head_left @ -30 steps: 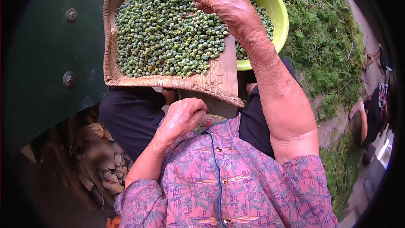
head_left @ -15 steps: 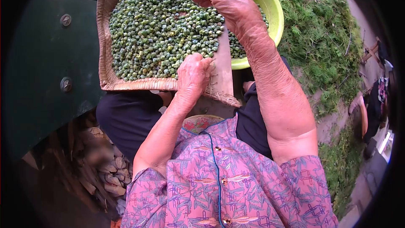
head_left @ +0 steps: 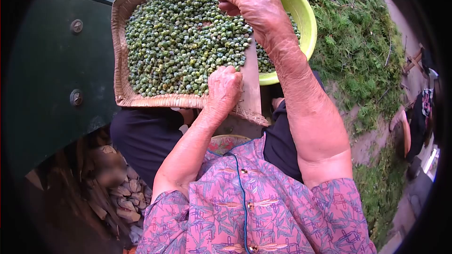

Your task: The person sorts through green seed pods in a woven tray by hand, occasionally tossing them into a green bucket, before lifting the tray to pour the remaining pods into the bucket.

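Note:
A woven basket tray (head_left: 121,77) rests over my knees, spread with small round green cones or berries (head_left: 183,42). My left hand (head_left: 225,88) is closed, its knuckles over the tray's near right part and its fingertips hidden among the green pieces. Above the tray's far right corner, my right hand (head_left: 252,9) has its fingers curled, thumb close to the index finger. I cannot tell what its fingertips hold. A flat pale board (head_left: 252,82) forms the tray's right edge. Beyond it, partly behind my right forearm, sits a yellow-green basin (head_left: 308,23) with more green pieces inside.
Cut evergreen foliage (head_left: 348,33) covers the ground to the right. A dark green metal panel (head_left: 52,66) with round studs stands at left. Split firewood (head_left: 125,202) lies below it. A patterned round seat (head_left: 228,142) shows between my legs.
My left hand has slid slightly right over the near edge of the tray. My right hand stays near the far right corner. The whole view has shifted slightly.

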The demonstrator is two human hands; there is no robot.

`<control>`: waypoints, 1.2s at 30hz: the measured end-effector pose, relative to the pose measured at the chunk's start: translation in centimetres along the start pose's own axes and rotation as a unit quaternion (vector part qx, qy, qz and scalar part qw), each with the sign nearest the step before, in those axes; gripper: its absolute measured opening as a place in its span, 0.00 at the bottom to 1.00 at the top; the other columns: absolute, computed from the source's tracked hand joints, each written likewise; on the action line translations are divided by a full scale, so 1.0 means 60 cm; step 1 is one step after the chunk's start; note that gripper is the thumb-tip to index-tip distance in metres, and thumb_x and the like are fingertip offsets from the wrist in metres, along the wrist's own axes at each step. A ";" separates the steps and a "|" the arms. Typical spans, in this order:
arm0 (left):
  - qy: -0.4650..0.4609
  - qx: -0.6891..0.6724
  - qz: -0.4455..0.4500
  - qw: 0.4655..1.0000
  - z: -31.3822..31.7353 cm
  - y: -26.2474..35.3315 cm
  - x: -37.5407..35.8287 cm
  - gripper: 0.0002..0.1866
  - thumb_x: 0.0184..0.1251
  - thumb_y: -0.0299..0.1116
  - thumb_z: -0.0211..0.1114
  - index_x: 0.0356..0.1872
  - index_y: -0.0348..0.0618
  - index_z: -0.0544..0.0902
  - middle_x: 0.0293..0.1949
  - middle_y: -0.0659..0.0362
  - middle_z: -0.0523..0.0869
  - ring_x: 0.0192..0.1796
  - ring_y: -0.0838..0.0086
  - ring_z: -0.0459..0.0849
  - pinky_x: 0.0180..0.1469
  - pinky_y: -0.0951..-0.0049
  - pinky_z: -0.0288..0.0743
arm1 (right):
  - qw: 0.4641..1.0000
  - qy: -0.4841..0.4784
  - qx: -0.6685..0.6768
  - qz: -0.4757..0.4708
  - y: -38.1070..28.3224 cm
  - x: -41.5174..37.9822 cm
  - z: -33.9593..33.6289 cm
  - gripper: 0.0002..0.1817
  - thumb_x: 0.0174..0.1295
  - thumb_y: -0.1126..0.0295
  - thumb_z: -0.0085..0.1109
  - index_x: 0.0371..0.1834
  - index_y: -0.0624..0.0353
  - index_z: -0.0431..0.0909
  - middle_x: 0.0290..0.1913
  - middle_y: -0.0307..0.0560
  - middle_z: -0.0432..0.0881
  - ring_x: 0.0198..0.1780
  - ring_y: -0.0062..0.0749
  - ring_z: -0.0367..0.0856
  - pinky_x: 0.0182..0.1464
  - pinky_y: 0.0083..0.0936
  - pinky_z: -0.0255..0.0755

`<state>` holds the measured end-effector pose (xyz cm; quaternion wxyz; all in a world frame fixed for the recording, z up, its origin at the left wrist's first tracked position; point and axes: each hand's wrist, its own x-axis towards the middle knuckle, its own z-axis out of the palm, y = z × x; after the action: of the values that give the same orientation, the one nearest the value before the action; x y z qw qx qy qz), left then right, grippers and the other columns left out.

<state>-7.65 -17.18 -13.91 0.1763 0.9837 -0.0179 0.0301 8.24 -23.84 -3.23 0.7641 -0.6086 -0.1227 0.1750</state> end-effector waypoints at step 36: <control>0.094 -0.011 -0.054 0.994 -0.043 -0.111 0.083 0.18 0.56 0.31 0.65 0.49 0.45 0.80 0.52 0.52 0.78 0.55 0.56 0.75 0.57 0.59 0.67 | 0.998 0.013 0.029 0.047 -0.029 -0.002 -0.007 0.08 0.60 0.74 0.57 0.40 0.64 0.82 0.32 0.41 0.84 0.30 0.17 0.81 0.33 0.12 0.75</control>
<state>-2.54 -10.15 -13.47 0.1895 0.9740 0.0520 0.1126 8.47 -24.59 -1.64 0.7739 -0.5934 -0.0790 0.2065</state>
